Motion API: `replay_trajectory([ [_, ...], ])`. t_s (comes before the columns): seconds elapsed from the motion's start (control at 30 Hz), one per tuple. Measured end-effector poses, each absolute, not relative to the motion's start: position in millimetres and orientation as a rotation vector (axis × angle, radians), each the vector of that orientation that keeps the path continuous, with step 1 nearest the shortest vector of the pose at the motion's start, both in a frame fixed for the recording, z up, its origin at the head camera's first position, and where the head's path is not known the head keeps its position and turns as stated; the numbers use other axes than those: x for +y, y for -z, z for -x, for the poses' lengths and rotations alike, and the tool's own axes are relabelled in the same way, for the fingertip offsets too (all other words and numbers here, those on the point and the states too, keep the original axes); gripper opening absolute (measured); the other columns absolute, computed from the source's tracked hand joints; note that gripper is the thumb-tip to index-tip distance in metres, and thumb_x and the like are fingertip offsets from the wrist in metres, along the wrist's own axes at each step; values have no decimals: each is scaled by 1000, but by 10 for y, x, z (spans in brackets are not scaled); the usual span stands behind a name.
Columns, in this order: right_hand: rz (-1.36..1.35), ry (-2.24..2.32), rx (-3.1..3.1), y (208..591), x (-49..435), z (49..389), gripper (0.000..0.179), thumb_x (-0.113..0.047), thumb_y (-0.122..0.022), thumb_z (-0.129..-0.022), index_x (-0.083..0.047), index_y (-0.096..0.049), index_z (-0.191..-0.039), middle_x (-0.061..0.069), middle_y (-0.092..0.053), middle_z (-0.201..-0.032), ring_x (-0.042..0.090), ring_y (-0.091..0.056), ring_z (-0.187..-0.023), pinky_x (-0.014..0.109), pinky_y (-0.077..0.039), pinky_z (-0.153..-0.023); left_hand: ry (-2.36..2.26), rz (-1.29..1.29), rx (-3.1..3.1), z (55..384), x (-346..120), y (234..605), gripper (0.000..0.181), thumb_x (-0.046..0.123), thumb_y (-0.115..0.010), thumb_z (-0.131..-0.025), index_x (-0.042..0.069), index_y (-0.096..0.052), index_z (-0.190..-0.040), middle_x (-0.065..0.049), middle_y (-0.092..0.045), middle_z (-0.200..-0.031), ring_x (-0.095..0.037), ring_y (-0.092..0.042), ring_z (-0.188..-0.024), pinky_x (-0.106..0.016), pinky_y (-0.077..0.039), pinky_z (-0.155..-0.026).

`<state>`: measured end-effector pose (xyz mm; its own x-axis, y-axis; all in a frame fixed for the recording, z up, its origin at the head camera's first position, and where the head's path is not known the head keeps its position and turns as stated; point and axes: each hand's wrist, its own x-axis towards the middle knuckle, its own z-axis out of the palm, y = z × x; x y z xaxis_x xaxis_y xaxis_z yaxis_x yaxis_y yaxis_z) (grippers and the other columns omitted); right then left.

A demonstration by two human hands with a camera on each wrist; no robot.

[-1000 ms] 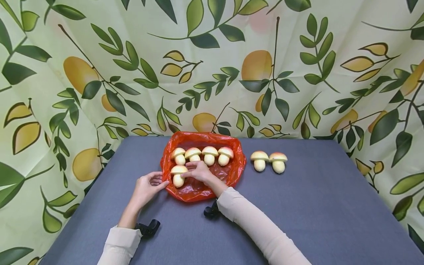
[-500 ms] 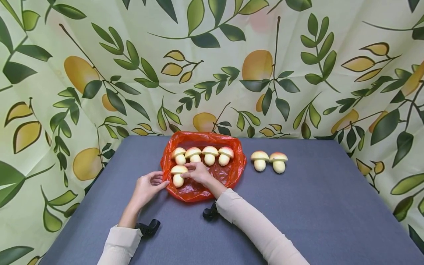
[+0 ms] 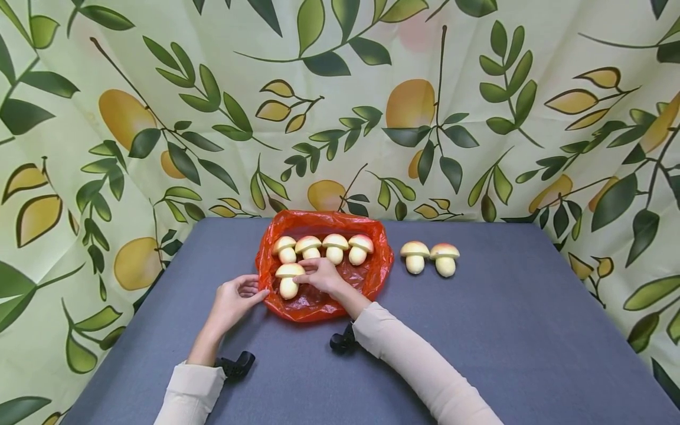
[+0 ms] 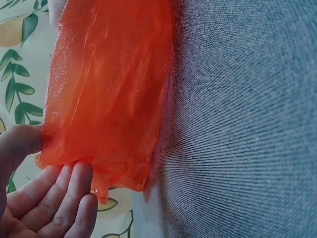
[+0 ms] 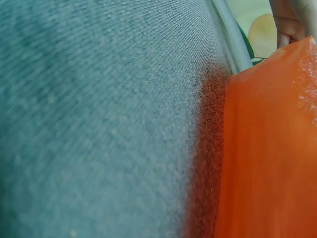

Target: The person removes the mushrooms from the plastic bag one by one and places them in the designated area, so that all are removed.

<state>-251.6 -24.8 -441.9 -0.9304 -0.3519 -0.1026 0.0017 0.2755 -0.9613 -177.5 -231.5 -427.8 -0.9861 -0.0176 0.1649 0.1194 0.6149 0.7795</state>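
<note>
An open red plastic bag [image 3: 379, 277] lies on the table with several toy mushrooms in it. A back row of them, such as the toy mushroom [image 3: 361, 249] at its right end, stands along the far side. My right hand [image 3: 324, 276] reaches into the bag and pinches a front-left toy mushroom [image 3: 288, 287] between thumb and fingers. At the bag's left rim, my left hand [image 3: 236, 300] grips the plastic. In the left wrist view its fingers [image 4: 69, 198] lie against the bag's side. The right wrist view mostly shows the bag's outer wall [image 5: 270, 148] and table cloth.
Two more toy mushrooms, the left one [image 3: 415, 257] and the right one [image 3: 445, 260], stand on the grey table [image 3: 510, 330] to the right of the bag. A leaf-and-fruit patterned curtain [image 3: 340, 147] hangs behind and at both sides.
The front-left mushroom has shifted slightly right within the bag, with my right hand on it. My left hand keeps its place at the rim.
</note>
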Motion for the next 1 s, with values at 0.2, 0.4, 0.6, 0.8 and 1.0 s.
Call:
replay_trajectory([
  [0.2,333,1713,2241,4383,-207,2497,44,-6,-74,-81,5,-63,-122,24,-67,-119,32,-67,-109,30,-56,-91,1318,122,-2630,1769,-2305,4274,39,16,-79,-79,-10,-66,-105,-21,-70,-87,-5,-63,-72,-18,-55,-66],
  [0.4,354,1720,2213,4358,-145,2457,43,-8,-73,-83,4,-63,-122,23,-67,-120,31,-68,-108,31,-56,-91,1293,36,-2726,1784,-2307,4239,38,13,-76,-82,-8,-65,-112,-23,-71,-97,-6,-64,-78,-15,-54,-71],
  [0.6,352,1729,2197,4308,-90,2411,44,-10,-73,-83,2,-62,-124,23,-66,-122,31,-67,-112,32,-55,-94,1279,27,-2743,1780,-2303,4235,38,12,-76,-82,-7,-64,-112,-22,-71,-97,-6,-64,-78,-13,-53,-70],
  [0.8,349,1738,2167,4240,-38,2366,46,-10,-73,-84,1,-60,-126,22,-63,-128,32,-64,-116,34,-55,-96,1278,11,-2750,1782,-2315,4251,37,12,-75,-83,-7,-65,-113,-23,-71,-98,-10,-66,-80,-12,-52,-70],
  [1.0,345,1759,2153,4166,32,2314,46,-10,-73,-83,0,-61,-126,21,-65,-125,31,-65,-114,31,-55,-94,1277,36,-2754,1777,-2322,4254,37,10,-74,-83,-8,-64,-113,-24,-71,-98,-4,-63,-78,-11,-52,-70],
])
